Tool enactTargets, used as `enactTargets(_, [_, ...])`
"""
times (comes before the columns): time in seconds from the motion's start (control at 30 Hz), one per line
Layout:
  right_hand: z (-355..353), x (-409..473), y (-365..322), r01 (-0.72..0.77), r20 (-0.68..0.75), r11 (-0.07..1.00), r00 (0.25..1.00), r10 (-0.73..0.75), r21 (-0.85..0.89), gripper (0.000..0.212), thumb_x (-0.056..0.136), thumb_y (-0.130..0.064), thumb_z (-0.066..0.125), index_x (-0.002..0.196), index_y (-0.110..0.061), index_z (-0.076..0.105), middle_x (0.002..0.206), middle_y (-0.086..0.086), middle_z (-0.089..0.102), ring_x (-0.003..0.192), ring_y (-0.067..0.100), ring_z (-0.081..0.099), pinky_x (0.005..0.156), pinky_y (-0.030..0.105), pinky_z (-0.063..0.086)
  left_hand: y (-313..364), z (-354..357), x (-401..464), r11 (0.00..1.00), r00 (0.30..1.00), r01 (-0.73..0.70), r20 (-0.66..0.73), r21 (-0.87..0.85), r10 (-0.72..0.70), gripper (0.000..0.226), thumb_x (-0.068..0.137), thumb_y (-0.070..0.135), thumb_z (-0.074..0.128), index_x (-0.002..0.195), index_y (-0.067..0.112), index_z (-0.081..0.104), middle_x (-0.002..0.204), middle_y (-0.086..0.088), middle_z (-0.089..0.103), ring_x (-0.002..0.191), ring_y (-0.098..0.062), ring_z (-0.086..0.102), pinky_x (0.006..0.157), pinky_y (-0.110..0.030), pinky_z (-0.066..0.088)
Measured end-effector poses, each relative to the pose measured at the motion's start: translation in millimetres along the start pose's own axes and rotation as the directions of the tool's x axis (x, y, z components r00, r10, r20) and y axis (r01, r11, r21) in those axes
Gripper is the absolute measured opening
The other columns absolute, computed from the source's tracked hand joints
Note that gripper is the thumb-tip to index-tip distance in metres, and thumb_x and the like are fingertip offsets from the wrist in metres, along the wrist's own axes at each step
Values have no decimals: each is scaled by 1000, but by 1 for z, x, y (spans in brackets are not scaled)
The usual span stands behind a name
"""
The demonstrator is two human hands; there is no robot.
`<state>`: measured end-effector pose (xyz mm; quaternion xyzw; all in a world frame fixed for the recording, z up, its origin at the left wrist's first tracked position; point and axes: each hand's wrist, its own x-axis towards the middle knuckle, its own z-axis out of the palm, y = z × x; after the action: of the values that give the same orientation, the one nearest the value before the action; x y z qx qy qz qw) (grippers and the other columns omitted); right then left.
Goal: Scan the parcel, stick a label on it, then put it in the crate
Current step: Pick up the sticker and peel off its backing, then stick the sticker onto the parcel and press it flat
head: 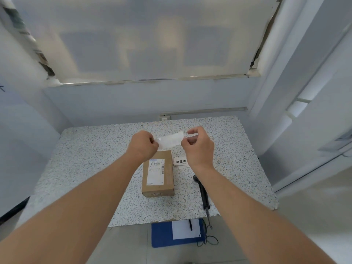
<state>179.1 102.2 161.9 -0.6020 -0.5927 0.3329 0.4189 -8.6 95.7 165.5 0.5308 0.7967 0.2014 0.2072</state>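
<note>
Left hand [143,144] and right hand [198,144] each pinched one end of a white label [170,140], held above the counter [85,159]. Parcel [158,173] lay mid-counter; scanner [202,191] lay toward the near edge.

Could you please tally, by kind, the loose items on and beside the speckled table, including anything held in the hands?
Cardboard parcel: 1
Paper labels or strips: 2, one held between the left hand and right hand at, one printed label lying on the table
Barcode scanner: 1
Blue clipboard: 1
Pen: 1
Total: 6
</note>
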Motion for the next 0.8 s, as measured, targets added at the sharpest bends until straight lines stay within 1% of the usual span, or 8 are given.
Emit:
enactTargets(0.07, [8,-1,5,-19,-15,1000,1000,19,15,21,89,-9,74,105,-21,66,71,-13,70,67,1,68,63,29,61,-11,7,4,998,998,62,-17,19,-62,19,92,15,66,79,4,72,76,-11,72,61,-20,63,51,-23,46])
enactTargets(0.23, [26,0,22,-48,5,998,999,48,-37,16,92,-11,72,106,-19,73,81,-12,73,74,4,71,70,28,62,-55,16,6,974,978,208,-32,91,-206,21,89,16,68,73,2,64,67,-10,63,58,-24,57,55,-29,47])
enactTargets(0.37, [40,-4,38,-65,31,994,997,68,-91,15,91,-13,73,104,-18,76,86,-6,77,80,8,72,71,24,59,-96,26,4,941,946,324,-47,98,-320,27,88,19,68,69,5,55,61,-7,55,51,-21,50,47,-26,39])
enactTargets(0.47, [54,-11,52,-63,63,990,995,72,-128,15,89,-15,75,103,-19,78,85,-8,76,78,4,70,70,16,54,-115,38,4,931,936,351,-28,101,-350,29,86,21,69,68,9,50,60,-5,53,51,-20,48,47,-25,38])
enactTargets(0.53, [65,-15,61,-63,81,987,994,76,-150,15,88,-15,76,103,-18,79,85,-9,76,77,3,70,72,16,55,-124,46,4,930,935,352,7,106,-355,24,85,24,71,75,5,60,69,-10,64,58,-23,58,51,-30,47])
enactTargets(0.63, [80,-21,73,-76,88,982,992,93,-173,17,87,-15,76,104,-18,80,83,-13,74,72,-6,64,67,6,46,-142,58,4,933,935,347,47,99,-353,23,86,25,72,86,2,66,80,-13,71,72,-28,69,62,-38,58])
enactTargets(0.77, [94,-28,85,-98,102,979,988,118,-179,17,89,-16,76,105,-18,79,87,-9,77,79,1,70,74,17,56,-165,73,7,927,928,360,62,105,-368,18,88,23,72,83,8,64,76,-8,68,71,-25,66,59,-33,55])
enactTargets(0.8, [97,-29,87,-105,106,977,986,126,-184,16,89,-16,76,105,-18,79,87,-10,76,79,1,69,72,15,55,-171,77,8,927,927,361,65,104,-368,18,89,23,71,82,8,64,76,-9,68,70,-25,66,59,-33,55])
